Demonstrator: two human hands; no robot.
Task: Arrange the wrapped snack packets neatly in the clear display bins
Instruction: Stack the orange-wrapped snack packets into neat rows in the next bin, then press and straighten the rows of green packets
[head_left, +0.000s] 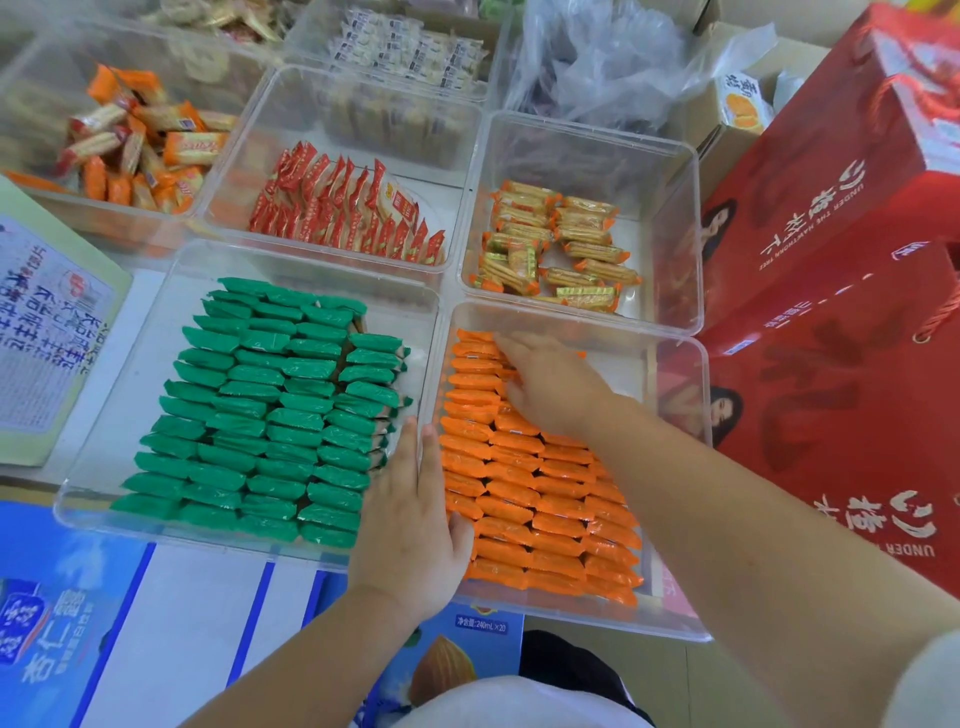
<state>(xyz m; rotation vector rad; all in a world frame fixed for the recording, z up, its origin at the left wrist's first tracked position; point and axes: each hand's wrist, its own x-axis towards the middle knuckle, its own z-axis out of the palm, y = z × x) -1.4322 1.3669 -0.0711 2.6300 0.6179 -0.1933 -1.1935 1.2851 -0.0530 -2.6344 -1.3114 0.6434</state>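
Item: orange packets (540, 499), stacked in rows, filling the near right clear bin (597, 319). My right hand (553, 387): released, fingers spread flat over the far rows. My left hand (410, 525): released, fingers straight along the wall shared with the neighbouring bin (137, 395) of green packets (270, 410), thumb touching the orange packets

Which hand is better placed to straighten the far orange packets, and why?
Right: the right hand lies on the orange packets at the far end of the bin; the left hand rests on its near left wall.
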